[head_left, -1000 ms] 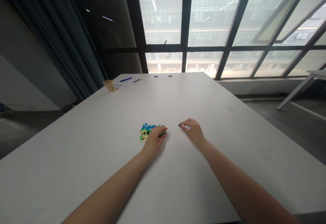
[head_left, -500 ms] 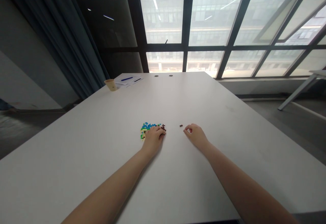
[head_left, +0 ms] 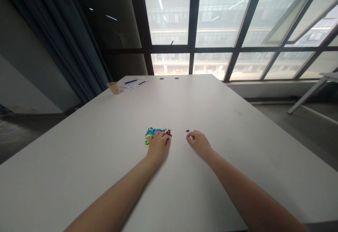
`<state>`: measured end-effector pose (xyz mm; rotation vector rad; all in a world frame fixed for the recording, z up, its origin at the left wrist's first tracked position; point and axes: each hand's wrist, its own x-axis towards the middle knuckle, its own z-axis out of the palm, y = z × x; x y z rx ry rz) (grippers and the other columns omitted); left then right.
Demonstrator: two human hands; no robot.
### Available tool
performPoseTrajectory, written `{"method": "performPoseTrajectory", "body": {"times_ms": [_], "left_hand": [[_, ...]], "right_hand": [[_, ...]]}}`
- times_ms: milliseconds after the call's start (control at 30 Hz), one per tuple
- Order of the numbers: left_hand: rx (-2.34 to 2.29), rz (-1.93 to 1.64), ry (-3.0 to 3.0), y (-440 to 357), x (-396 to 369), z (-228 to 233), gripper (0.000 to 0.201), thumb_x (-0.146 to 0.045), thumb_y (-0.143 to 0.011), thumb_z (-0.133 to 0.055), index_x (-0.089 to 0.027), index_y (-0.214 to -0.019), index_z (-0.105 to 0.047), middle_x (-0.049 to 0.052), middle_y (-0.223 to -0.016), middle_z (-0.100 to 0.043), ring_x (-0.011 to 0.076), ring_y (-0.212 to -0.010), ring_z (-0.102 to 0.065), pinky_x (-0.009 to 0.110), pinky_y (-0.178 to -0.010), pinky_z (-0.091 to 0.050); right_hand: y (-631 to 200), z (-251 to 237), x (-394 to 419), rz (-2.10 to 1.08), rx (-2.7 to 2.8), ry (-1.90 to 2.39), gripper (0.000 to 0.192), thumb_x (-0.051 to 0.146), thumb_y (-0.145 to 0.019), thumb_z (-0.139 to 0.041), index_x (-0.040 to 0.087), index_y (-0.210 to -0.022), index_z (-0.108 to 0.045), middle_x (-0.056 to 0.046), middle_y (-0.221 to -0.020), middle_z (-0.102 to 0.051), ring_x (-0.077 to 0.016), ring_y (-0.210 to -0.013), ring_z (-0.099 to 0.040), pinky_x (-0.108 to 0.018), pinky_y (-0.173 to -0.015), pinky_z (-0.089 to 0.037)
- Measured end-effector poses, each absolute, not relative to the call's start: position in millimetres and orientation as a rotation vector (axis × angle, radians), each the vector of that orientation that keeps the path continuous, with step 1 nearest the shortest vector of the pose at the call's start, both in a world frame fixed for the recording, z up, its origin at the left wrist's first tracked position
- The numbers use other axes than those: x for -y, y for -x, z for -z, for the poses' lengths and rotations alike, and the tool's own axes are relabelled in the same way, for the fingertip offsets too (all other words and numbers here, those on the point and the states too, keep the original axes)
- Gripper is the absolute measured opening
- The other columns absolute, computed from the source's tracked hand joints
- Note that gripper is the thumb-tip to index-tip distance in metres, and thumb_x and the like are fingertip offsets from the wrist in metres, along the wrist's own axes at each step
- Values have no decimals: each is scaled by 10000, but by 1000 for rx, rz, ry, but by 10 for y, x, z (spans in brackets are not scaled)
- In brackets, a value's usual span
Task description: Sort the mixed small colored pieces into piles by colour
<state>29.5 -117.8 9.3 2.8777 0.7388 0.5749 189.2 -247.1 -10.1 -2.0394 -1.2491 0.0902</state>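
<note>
The left hand (head_left: 157, 143) lies knuckles-up on the near edge of a pile of small bricks (head_left: 154, 132), fingers curled over the pieces; whether its grip pinches any one of them cannot be told. The pile is blue, green and yellow, with a few dark brown pieces (head_left: 169, 132) at its 3 o'clock edge; the pieces are too small to count. The right hand (head_left: 199, 142) rests on the white worktop (head_left: 185, 189) with thumb and forefinger pinched together, possibly on something tiny and pale. One single dark brown brick (head_left: 187, 131) lies just off those fingertips at 11 o'clock, apart from them, its long axis running roughly 9 to 3. Nothing stands between the hands. Far off at 11 o'clock, near the worktop's corner, stand one paper cup (head_left: 114, 88) and some papers with two pens (head_left: 131, 82).
</note>
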Motion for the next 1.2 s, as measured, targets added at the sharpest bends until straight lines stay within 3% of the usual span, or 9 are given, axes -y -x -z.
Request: {"method": "performPoseTrajectory", "body": {"times_ms": [333,600,833,1200], "left_hand": [[-672,-650,-2794,-294,1158,-72,208,-150,-802,-450,-208,-880,-634,80,-927,-640,248,-929,-513,397,-805,-350],[-363,-703,-2332,-325,1210,21,239,-223,-821,-461,-211,-1029,-579,54,-889,-650,171,-819,-587,311,-785,-453],[-340,-688,-2287,-302,1300,-112,115,-299,-784,-544,-206,-832,-592,18,-795,-641,156,-746,-582,272,-715,-451],[-361,-794,-2212,-308,1294,-97,123,-302,-743,-600,-216,-831,-605,9,-771,-645,159,-714,-583,275,-703,-457]], "right_hand": [[-1854,111,2475,-84,1290,1991,123,189,-747,-523,205,-706,-638,14,-624,-505,-116,-619,-471,-238,-623,-362],[-1787,24,2455,-125,1383,1798,107,223,-750,-578,210,-825,-654,0,-696,-581,-124,-661,-500,-258,-653,-400],[-1681,-102,2478,-155,1473,1621,80,223,-757,-598,217,-818,-648,-16,-771,-654,-147,-769,-556,-301,-759,-428],[-1655,-109,2482,-29,1471,1576,49,258,-762,-603,229,-768,-642,-9,-737,-659,-146,-742,-573,-305,-765,-432]]}}
